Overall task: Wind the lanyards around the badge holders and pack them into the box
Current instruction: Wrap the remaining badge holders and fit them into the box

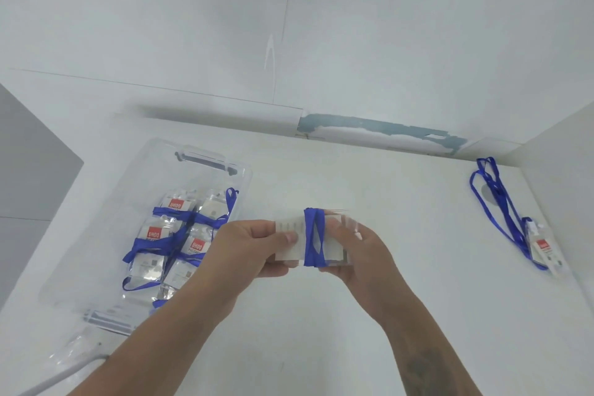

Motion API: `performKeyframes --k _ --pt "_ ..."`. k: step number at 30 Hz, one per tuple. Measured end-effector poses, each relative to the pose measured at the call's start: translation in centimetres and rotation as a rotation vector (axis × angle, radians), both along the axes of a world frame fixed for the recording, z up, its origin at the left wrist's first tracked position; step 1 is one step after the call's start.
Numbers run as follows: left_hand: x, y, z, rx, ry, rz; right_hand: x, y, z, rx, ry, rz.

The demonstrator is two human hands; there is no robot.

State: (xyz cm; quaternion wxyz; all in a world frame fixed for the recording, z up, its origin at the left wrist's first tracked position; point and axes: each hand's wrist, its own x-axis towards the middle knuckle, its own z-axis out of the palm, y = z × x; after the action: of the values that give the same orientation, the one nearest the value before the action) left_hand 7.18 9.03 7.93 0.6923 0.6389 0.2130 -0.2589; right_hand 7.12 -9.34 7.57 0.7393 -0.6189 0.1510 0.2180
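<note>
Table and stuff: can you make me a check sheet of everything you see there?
Surface: white table, bare patches between things.
Job's things: badge holder wound with blue lanyard, held above the table; clear box at left with several wound holders inside; one unwound badge holder with loose lanyard lying at right.
Clutter: nothing seen.
Hands: left hand and right hand each grip one end of the held badge holder.
Cables: a white cord-like thing at lower left, unclear.
Surroundings: white wall with a patch of blue where paint is missing.
</note>
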Motion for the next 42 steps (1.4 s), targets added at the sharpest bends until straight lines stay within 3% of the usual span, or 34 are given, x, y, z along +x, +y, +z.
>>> performKeyframes --k 4,10,18,23,34,42 --pt "-0.4 -0.4 0.1 0.046 0.011 -0.069 0.8 -1.0 0.3 -0.178 -0.056 0.113" --pt "-0.1 -0.4 1.0 0.257 -0.195 -0.123 1.3 -1.3 0.9 -0.338 -0.154 0.379" --pt "0.1 2.5 0.2 0.350 -0.183 -0.248 1.4 1.4 0.5 -0.340 -0.155 0.357" --pt "0.2 6.8 -0.6 0.303 -0.191 -0.145 1.9 5.0 0.5 -0.301 -0.126 0.199" --pt "0.7 17.5 -2.1 0.235 -0.178 0.090 2.1 17.0 1.0 -0.559 -0.216 0.086" --pt "0.1 18.7 -3.2 0.145 -0.060 0.195 5.1 19.3 0.0 -0.726 -0.279 0.364"
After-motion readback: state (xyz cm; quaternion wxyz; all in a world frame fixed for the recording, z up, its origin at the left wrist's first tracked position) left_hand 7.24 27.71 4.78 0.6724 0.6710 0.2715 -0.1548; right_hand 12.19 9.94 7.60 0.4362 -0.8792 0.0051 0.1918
